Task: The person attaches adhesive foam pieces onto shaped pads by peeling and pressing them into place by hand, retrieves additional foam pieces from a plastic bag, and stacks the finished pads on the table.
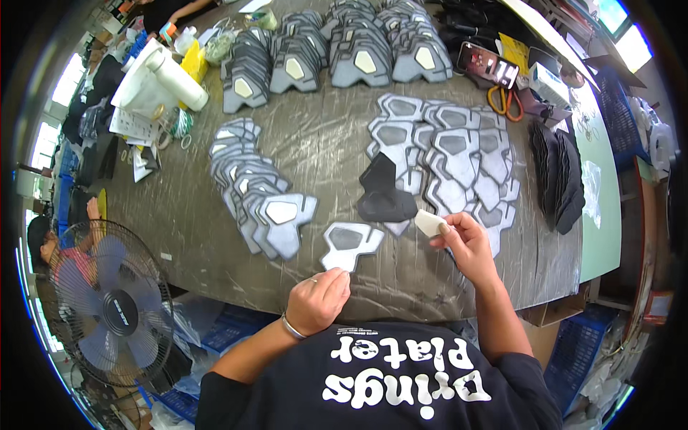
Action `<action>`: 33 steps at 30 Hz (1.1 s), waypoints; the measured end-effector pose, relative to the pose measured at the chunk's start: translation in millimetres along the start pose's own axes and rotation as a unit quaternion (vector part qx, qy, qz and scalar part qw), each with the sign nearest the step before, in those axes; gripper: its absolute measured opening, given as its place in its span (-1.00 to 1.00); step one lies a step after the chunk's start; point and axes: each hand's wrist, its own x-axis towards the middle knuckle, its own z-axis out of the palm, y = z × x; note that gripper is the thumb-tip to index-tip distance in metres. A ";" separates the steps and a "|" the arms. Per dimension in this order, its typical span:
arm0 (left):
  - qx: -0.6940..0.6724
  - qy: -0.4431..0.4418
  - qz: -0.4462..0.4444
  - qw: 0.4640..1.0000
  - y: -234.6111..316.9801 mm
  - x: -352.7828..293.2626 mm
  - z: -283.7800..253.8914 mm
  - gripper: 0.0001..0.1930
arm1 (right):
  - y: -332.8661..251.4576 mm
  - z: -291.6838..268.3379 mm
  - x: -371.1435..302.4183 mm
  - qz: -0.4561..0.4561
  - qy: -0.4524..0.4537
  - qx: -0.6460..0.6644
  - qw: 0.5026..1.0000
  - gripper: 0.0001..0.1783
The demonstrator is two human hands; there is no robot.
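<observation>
My left hand [319, 298] pinches the lower edge of a light grey shaped panel [362, 241] with a darker recess, at the table's front edge. In my right hand [467, 249], between thumb and fingers, is a small white angular pad [428, 223]. Just beyond it lies a black shaped piece [387, 195], partly over overlapping grey panels [457, 166] with dark recesses. To the left, a fanned row of grey panels [240, 183] curves toward me; the nearest one carries a white pad [281, 212].
Stacks of grey panels with white pads [358, 63] line the far side. At far right are a phone [488, 64], orange-handled scissors [506, 103] and black pieces [557, 175]. A white bottle [176, 77] stands far left. A fan [115, 308] and another person [75, 251] are at left.
</observation>
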 end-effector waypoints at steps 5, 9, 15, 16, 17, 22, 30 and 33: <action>-0.007 0.103 -0.064 0.993 0.9 6.7 6.7 -0.82 | 12.6 13.0 -12.6 -0.096 -0.110 -0.076 0.986 -0.94; -0.007 0.125 -0.048 0.991 1.5 15.0 -4.6 -0.83 | 7.4 26.6 -10.5 -0.097 -0.065 -0.014 0.993 -0.89; -0.200 -0.105 -0.064 0.972 -1.9 -15.2 -1.9 -0.72 | 6.9 16.1 -5.0 -0.018 0.021 -0.013 1.000 -0.77; -0.214 -0.058 -0.071 0.973 -9.9 -3.5 5.7 -0.74 | 6.2 18.9 -5.1 -0.020 0.026 -0.013 0.999 -0.77; -0.255 -0.059 -0.157 0.952 -16.8 14.1 12.9 -0.69 | 6.2 21.4 -4.2 -0.014 0.029 -0.015 0.999 -0.77; -0.143 0.062 -0.242 0.958 -75.2 108.2 94.4 -0.37 | 5.8 34.0 5.0 0.003 0.015 0.044 0.999 -0.78; -0.179 -0.110 -0.346 0.915 -88.4 147.8 99.9 -0.42 | -19.6 26.6 92.5 0.038 0.079 0.066 0.994 -0.71; -0.243 -0.123 -0.374 0.887 -90.5 150.9 97.9 -0.51 | -18.1 33.6 121.8 0.060 0.034 0.049 0.996 -0.66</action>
